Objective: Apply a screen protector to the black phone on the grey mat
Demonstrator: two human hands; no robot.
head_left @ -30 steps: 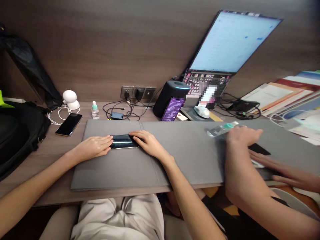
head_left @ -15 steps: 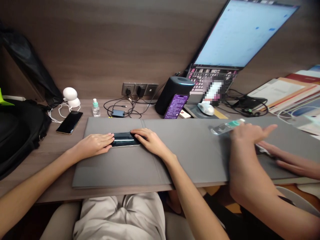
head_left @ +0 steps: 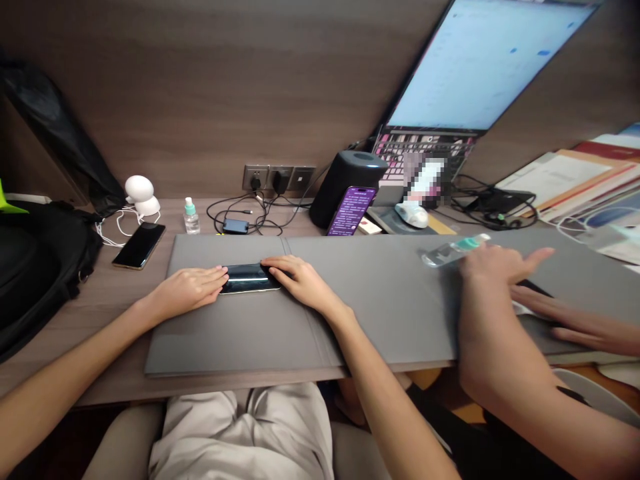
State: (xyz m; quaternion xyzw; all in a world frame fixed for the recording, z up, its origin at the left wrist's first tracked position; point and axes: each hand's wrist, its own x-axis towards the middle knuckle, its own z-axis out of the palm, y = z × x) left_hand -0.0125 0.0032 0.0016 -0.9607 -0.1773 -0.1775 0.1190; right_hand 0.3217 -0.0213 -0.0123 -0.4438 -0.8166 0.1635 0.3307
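A dark phone (head_left: 249, 278) lies flat on the grey desk mat (head_left: 240, 333). My left hand (head_left: 187, 291) rests flat at its left end, fingers stretched out and touching it. My right hand (head_left: 300, 283) lies at its right end, fingers over the edge of the phone. At the right, another person's hand (head_left: 493, 267) holds a small clear spray bottle (head_left: 453, 251) above the mat. That person's other hand (head_left: 560, 317) lies flat on the mat.
A second phone (head_left: 139, 245), white earphones (head_left: 140, 195) and a black bag (head_left: 35, 267) sit at the left. Behind the mat are a small bottle (head_left: 191, 217), cables (head_left: 245, 217), a black speaker (head_left: 345, 188), a lit phone (head_left: 351, 210), a laptop (head_left: 475, 73) and papers (head_left: 575, 183).
The view shifted slightly. My hands stayed on the phone. The other person's hand with the spray bottle shifted slightly right and spread its fingers; their other hand moved on the mat.
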